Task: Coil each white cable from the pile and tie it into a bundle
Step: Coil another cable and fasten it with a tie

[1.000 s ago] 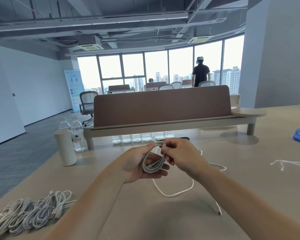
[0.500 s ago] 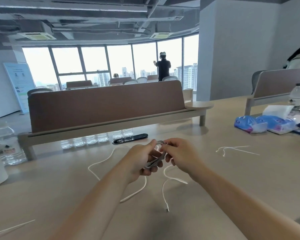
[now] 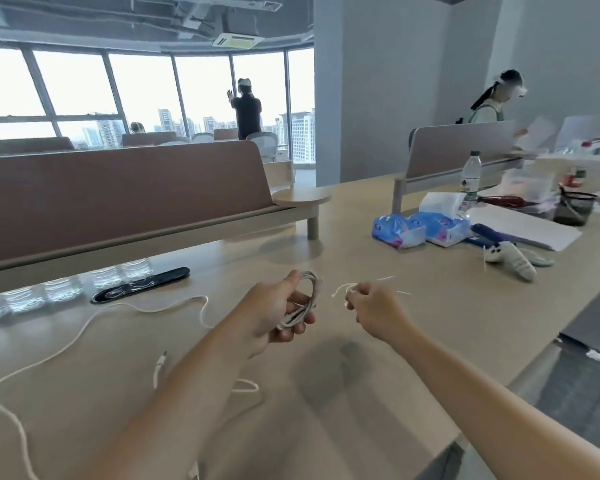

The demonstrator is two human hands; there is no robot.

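Gripping a coiled white cable [image 3: 297,316], the person's left hand [image 3: 274,313] has its fingers curled under the loops and its thumb raised on the far side, so the bundle stands up out of the fist above the table [image 3: 413,341]. Just to its right, and not touching it, the right hand [image 3: 371,308] has its fingers drawn together, pinching a thin white tie [image 3: 340,289] whose loose ends stick out to either side. A 2nd white cable [image 3: 146,310] lies uncoiled on the table to the left, trailing toward the near edge, and a white plug [image 3: 160,362] lies beside the left forearm. Farther back, a black oval port [image 3: 142,284] sits in the tabletop below a brown divider [image 3: 118,195]. Off to the right lie 2 blue tissue packs [image 3: 426,230], with a water bottle [image 3: 471,173] behind them.
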